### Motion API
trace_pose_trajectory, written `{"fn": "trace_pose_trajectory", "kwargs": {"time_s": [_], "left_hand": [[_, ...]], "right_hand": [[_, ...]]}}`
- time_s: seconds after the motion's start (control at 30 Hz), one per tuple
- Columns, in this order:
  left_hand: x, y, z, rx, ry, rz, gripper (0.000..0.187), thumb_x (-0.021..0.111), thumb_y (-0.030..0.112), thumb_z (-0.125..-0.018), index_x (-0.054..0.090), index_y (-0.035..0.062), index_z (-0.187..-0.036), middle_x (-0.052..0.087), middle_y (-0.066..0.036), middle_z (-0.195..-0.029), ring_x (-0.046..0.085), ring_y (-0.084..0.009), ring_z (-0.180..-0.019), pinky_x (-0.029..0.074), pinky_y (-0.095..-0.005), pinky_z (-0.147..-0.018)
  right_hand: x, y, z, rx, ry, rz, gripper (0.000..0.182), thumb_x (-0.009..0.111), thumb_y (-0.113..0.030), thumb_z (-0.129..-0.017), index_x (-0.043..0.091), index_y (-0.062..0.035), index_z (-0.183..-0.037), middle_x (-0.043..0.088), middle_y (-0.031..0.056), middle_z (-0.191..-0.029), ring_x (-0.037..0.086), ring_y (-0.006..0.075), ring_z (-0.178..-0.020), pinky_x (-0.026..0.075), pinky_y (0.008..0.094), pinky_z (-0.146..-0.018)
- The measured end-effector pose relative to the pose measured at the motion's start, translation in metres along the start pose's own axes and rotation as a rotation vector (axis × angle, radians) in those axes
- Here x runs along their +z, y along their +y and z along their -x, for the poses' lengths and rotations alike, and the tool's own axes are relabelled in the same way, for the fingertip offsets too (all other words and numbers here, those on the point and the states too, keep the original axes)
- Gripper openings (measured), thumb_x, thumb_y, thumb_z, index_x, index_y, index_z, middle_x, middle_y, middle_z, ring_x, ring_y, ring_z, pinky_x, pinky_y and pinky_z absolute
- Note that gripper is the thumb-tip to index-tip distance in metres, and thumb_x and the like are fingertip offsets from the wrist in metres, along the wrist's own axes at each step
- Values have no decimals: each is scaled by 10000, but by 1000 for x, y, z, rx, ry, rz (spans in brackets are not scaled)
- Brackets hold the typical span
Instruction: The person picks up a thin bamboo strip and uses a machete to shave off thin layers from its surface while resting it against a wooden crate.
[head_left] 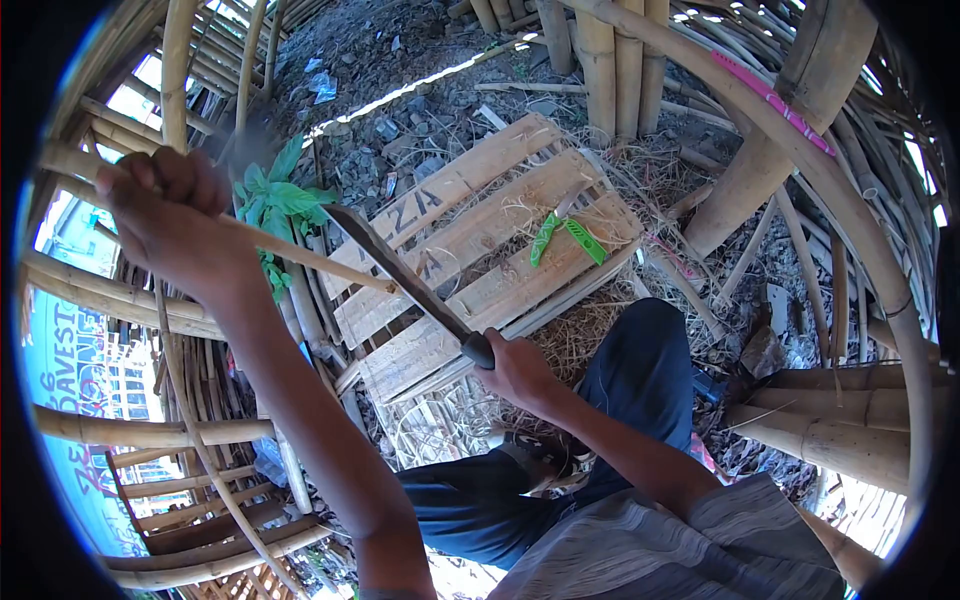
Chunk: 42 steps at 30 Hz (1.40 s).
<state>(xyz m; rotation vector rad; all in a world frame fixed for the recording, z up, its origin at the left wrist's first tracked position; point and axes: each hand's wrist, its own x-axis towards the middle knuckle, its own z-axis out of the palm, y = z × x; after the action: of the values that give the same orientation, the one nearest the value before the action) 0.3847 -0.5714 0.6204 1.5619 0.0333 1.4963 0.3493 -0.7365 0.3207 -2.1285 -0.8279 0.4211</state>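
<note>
At the upper left my left hand (170, 220) is closed round a thin bamboo stick (310, 258), whose near end reaches over the crate. My right hand (515, 372) grips the black handle of a long machete (400, 275). Its dark blade points up and to the left and crosses the stick close to that end; whether they touch I cannot tell. Below both lies a slatted wooden crate (500, 272). On its right part rests a green-handled folding tool (566, 238), opened out, with shavings around it.
A leafy green plant (283, 200) grows left of the crate. Bamboo poles (607, 80) stand behind it, and a thick post (745, 190) leans at the right. Straw and stones cover the ground. Bamboo rails (150, 428) run along the left side.
</note>
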Motion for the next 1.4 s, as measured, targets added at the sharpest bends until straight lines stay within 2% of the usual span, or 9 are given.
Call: {"fn": "trace_pose_trajectory", "kwargs": {"time_s": [0.1,0.27,0.7,0.93,1.1,1.13,1.23,1.3,1.4], "left_hand": [[13,-5,0,5,97,4,364,378,360,-1008,359,135,-721,233,39,-550,212,-64,-445,145,-237,-415],[-3,-12,-8,22,23,31,368,345,353,-1018,365,120,-735,260,36,-564,209,-62,-457,154,-239,-425],[-30,-10,-11,4,-63,135,412,357,437,-1003,344,100,-767,263,21,-556,247,-70,-423,179,-240,-383],[-31,-10,-6,27,-45,155,404,368,407,-1012,348,100,-750,279,19,-549,256,-58,-417,185,-229,-376],[-30,-11,-7,55,-53,159,417,376,400,-1012,366,91,-733,321,12,-541,289,-56,-409,208,-229,-369],[-27,-12,-4,61,-36,128,390,368,394,-1011,362,93,-764,268,16,-558,235,-66,-433,164,-250,-398],[-21,-13,-4,57,-84,160,399,364,404,-1013,352,99,-757,269,17,-560,239,-65,-435,163,-249,-396],[-17,-12,-2,44,-96,184,407,357,412,-1014,346,104,-749,266,19,-562,240,-63,-436,166,-246,-395],[-16,-17,-5,65,-74,162,411,359,417,-1014,342,108,-743,263,20,-562,242,-61,-437,170,-243,-394]], "right_hand": [[-2,-8,11,-37,-9,-388,390,702,-258,-776,563,17,-1014,602,184,-627,631,308,-546,499,412,-532],[-21,-41,29,66,-150,-826,301,653,-254,-869,550,13,-962,534,30,-543,514,88,-453,398,270,-421],[16,-9,13,188,-329,-825,217,640,-174,-858,517,5,-846,489,9,-539,459,94,-388,370,264,-378],[24,-2,3,431,-659,-1195,205,669,-162,-815,537,-9,-785,495,17,-555,459,99,-410,386,264,-400],[43,0,6,71,79,-78,243,681,-181,-761,613,48,-805,633,211,-661,645,351,-606,507,425,-543],[35,1,6,193,19,-25,279,678,-189,-752,617,63,-856,631,278,-757,635,422,-771,516,469,-655],[29,18,4,26,54,-79,272,674,-188,-753,617,61,-848,633,275,-755,634,424,-766,517,462,-646],[23,9,11,-114,160,-150,270,676,-194,-773,598,52,-854,637,213,-678,646,344,-595,507,412,-532],[11,-19,24,216,-207,-718,219,642,-171,-840,527,14,-865,510,20,-561,478,88,-397,398,272,-379]]}}
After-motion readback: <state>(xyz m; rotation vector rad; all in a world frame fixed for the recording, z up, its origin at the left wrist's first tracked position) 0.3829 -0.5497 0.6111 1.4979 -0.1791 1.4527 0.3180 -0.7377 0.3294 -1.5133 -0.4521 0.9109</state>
